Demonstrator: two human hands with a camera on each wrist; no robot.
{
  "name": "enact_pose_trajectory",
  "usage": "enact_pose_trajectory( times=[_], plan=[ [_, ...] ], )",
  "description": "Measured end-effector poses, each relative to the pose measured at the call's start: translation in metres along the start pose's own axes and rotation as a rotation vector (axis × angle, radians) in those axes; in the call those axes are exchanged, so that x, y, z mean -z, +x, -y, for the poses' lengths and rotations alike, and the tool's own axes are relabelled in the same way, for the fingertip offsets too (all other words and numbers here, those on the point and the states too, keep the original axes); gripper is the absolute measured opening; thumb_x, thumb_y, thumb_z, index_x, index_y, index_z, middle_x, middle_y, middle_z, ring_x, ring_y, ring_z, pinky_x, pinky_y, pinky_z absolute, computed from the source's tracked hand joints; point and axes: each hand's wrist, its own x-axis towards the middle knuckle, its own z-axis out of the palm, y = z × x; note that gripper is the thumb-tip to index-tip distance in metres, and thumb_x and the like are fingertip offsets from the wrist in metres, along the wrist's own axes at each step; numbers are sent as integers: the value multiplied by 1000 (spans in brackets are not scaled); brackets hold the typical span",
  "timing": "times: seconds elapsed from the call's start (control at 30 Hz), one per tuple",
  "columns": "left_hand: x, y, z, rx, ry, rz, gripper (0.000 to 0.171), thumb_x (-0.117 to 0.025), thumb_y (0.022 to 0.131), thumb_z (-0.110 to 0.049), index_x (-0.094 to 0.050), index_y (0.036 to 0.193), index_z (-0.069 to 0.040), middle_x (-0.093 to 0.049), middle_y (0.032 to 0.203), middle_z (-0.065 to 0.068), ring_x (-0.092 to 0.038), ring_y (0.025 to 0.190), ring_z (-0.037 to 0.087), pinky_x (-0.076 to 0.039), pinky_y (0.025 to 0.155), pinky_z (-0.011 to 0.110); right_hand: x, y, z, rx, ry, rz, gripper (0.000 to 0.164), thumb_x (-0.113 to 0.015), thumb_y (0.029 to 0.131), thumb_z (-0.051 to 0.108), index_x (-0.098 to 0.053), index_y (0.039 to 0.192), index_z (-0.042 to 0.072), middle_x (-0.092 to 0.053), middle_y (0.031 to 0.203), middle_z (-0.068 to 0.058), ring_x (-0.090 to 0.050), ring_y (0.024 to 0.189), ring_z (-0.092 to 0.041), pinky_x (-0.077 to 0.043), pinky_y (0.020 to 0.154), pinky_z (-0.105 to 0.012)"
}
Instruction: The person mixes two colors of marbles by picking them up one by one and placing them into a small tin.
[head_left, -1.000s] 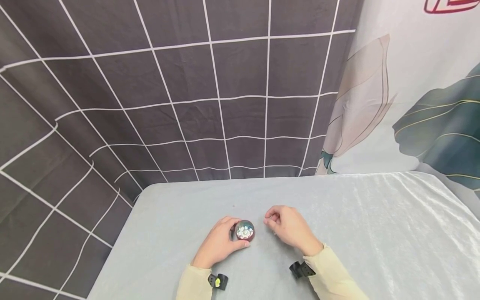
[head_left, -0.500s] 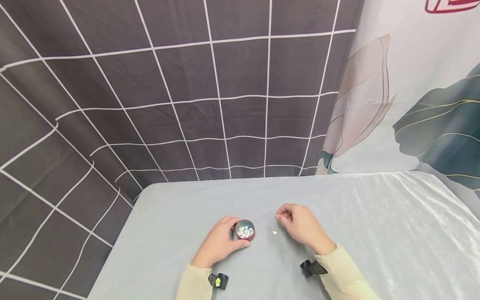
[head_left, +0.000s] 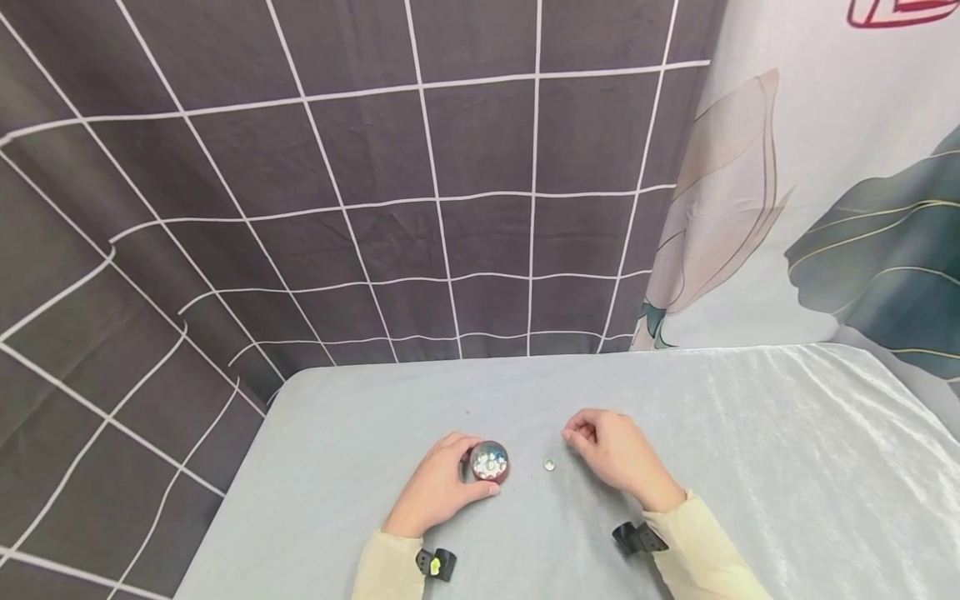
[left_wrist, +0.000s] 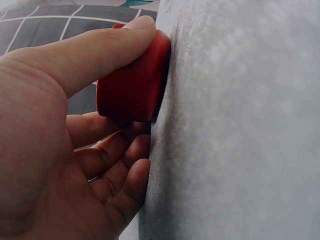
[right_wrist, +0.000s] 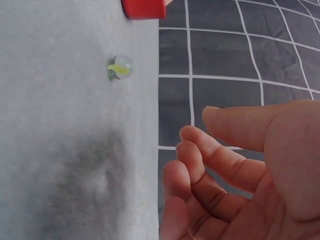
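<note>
My left hand [head_left: 437, 486] grips a short red round container [left_wrist: 132, 82], its thumb on one side and fingers on the other. The container stands on the cloth-covered table, and shiny, glassy pieces show in its top in the head view. A clear glass marble [right_wrist: 120, 67] with a yellow-green swirl lies on the cloth between the container and my right hand. My right hand [head_left: 611, 450] is to the right of the marble, raised a little over the cloth. Its fingers are loosely bent, the thumb apart from them, with nothing between.
A pale grey velvety cloth [head_left: 750, 467] covers the table. Behind and to the left hangs a dark curtain [head_left: 487, 233] with white grid lines. At the back right is a white curtain [head_left: 750, 308] with leaf prints. Each wrist wears a black strapped device.
My right hand has drawn back to the right, and the marble beside it, mostly covered before, lies in plain sight on the cloth. My left hand and the container have stayed put.
</note>
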Motion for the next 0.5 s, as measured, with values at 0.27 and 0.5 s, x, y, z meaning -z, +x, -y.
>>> enact_pose_trajectory(
  times=[0.27,0.5],
  plan=[
    [0,-1,0,5,-5,5,57,-86,78,-35,-66,123,-6,-65,116,1,-60,109,20,-48,99,42,-9,-5,-2,-7,-13,40,5,-74,86,11,-69,85,12,-54,66,11,-48,61,-5,-43,61,-25],
    [0,-1,-1,3,-3,3,57,-86,78,-35,-67,123,-5,-65,115,1,-60,108,20,-48,99,42,-15,-7,-2,-16,-10,63,9,-78,82,11,-69,86,11,-56,68,11,-49,62,-4,-45,63,-26]
  ],
)
